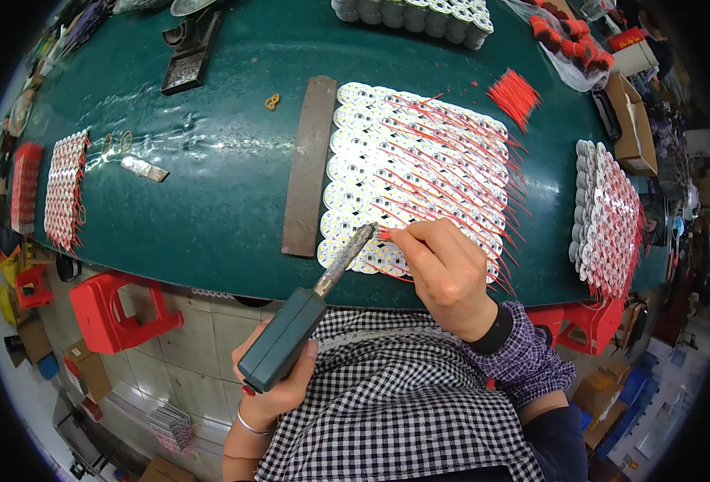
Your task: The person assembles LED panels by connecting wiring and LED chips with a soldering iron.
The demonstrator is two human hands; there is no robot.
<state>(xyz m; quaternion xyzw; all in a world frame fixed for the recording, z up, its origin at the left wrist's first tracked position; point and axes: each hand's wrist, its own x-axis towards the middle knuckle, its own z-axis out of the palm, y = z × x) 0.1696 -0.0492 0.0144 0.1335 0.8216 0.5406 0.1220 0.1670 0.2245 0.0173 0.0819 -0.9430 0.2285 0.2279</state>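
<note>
Head view: right fingers (410,243) partly hide apparent wires (384,234).

Dark-green soldering iron (300,315) slants over round white boards (357,143); red wires (459,201) trail across them.

Left of the hands (450,277), a red plastic stool (102,317); beyond them to the right, a brown cardboard box (638,140).

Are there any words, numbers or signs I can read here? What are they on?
None can be read clearly.
Red package: light marks, too small and blurred to read.
Round white boards: tiny dark marks, too small to tell whether they are letters.
Soldering iron: no writing that I can make out on its green handle.
</note>
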